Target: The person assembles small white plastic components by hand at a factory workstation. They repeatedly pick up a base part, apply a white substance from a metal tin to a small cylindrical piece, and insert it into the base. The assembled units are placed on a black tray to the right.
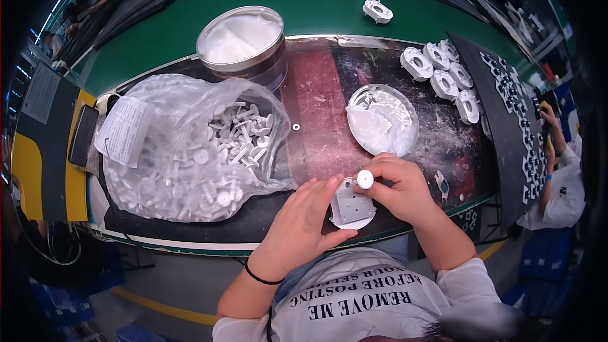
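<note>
My left hand [303,214] grips a white plastic housing [362,225] at the table's near edge, fingers along its left side and thumb by its lower rim. A grey metal plate [351,208] with small holes covers most of the housing's upper face. Between the thumb and fingers of my right hand [405,185] is a small white plastic gear-like piece [365,179] with a round flat head, held over the housing's far end. Its lower part is hidden, so I cannot tell whether it touches the housing.
At left lies a clear plastic bag [158,183] of white stemmed parts [244,133]. Behind it stands a tub [253,69] of whitish material. A dish [411,117] holds translucent grease [373,128]. Several white housings [443,83] sit at right, beside a black board [500,133]. Another person [560,183] works beyond.
</note>
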The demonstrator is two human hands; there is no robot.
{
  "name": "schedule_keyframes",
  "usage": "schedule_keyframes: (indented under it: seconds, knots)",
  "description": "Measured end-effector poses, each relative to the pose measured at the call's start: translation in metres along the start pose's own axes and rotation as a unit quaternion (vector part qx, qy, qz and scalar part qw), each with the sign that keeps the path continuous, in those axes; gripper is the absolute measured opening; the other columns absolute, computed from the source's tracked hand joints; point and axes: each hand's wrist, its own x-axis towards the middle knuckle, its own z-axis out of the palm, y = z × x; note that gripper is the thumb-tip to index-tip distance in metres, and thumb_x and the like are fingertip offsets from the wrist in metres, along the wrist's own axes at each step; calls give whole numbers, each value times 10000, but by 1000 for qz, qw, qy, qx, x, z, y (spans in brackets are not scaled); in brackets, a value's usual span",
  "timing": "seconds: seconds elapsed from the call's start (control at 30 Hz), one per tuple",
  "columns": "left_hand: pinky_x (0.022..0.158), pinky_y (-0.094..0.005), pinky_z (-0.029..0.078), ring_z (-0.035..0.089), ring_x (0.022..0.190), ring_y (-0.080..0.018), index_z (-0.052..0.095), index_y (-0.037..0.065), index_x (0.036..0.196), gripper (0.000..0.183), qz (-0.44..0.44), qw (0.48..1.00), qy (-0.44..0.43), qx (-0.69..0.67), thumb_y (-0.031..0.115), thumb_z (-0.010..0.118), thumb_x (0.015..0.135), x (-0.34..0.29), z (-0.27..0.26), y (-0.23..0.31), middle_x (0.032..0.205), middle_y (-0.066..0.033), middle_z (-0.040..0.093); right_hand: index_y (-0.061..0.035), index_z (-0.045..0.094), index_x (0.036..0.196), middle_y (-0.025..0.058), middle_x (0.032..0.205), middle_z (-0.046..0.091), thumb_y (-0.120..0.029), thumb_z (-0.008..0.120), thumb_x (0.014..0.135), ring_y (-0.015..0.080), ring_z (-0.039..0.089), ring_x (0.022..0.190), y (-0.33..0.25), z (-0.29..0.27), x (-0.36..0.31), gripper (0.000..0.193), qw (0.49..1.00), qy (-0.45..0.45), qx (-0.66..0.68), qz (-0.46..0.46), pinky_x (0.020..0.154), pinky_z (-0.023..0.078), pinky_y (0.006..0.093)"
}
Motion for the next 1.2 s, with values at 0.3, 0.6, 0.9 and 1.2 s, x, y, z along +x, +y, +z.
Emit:
schedule_keyframes:
  seconds: [0.3,0.6,0.9,1.2]
  knots:
    - [965,-479,403,535,1100,-365,173,71,1405,985,3,1000,-6,0,271,799,672,0,-1,-1,1318,-168,477,-44,690,898,67,795,652,-100,722,741,189,594,744,-3,2,0,170,1000,13,-13,-5,662,467,304]
    - [938,-458,416,540,1100,-360,68,79,1439,1113,7,1000,-15,17,262,826,645,0,-2,-1,1292,-189,499,-44,688,886,72,811,646,-103,728,734,185,594,747,1,2,1,168,999,-2,-29,-20,661,469,298]
    - [935,-452,422,541,1095,-370,94,63,1427,1095,7,1000,-6,23,265,829,641,1,-1,-1,1279,-189,503,-13,657,1000,83,917,666,-84,676,730,181,580,819,0,-17,-22,280,999,25,-15,16,704,450,282]
    - [885,-415,452,568,1005,-370,289,-6,1368,966,-73,997,1,-19,248,835,612,33,-24,19,1151,-209,549,-1,652,937,92,877,653,-151,644,758,204,552,811,38,-60,-78,233,990,141,-4,-24,713,421,292]
